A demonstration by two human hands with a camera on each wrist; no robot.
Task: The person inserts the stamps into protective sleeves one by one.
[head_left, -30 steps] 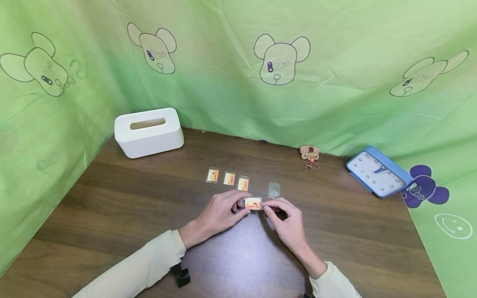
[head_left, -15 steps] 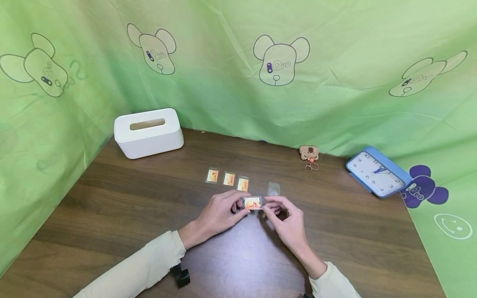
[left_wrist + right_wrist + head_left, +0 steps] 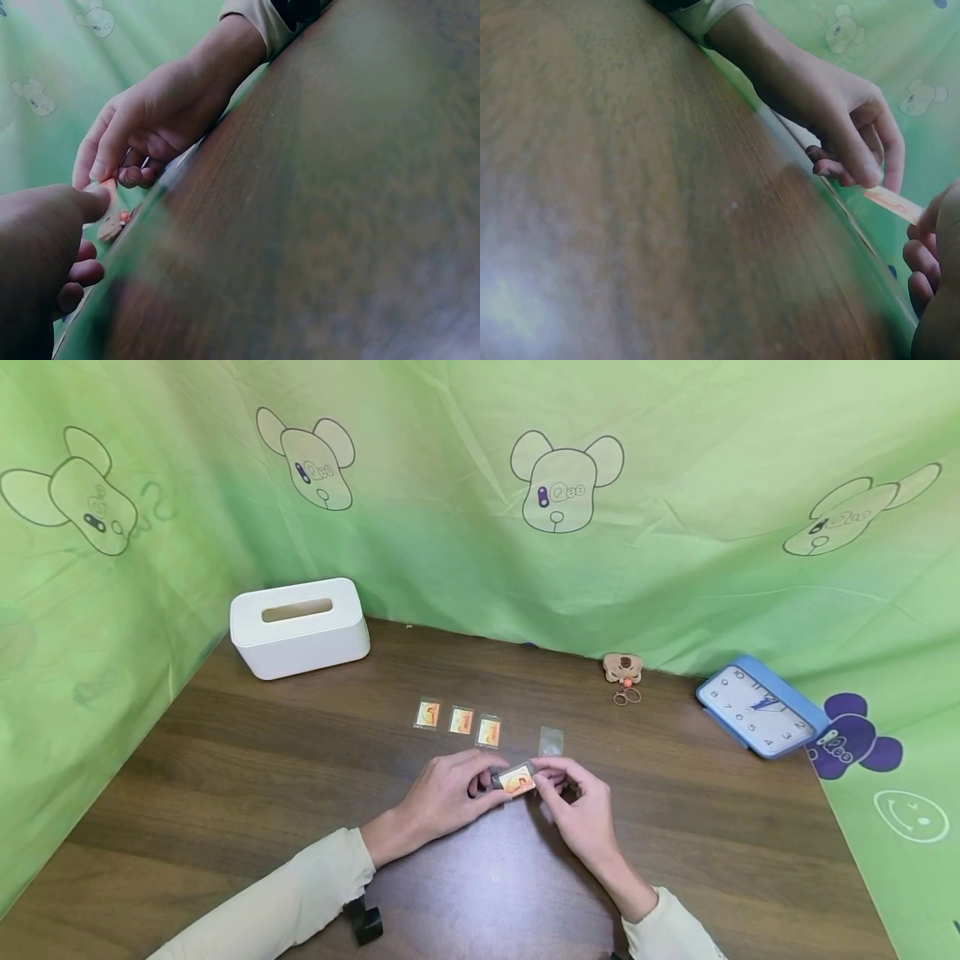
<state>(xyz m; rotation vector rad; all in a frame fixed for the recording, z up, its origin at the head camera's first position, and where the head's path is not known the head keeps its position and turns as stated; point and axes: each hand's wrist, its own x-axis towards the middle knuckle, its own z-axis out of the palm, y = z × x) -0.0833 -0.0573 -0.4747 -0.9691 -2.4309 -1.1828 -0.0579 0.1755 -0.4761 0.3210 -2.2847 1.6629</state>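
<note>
Cards [image 3: 461, 720], three maybe done, lie past the left grip [image 3: 448, 789]. It and the right grip [image 3: 581, 802] pinch another card [image 3: 517, 781], not yet down.

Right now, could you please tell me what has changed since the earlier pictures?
The held card has moved slightly toward the person and rightward, and tilted, its right end now higher in view. The left grip shifted with it; the right grip barely moved; nothing was visibly released. The three laid-out cards, clear plastic piece, white box and clock stayed put.
</note>
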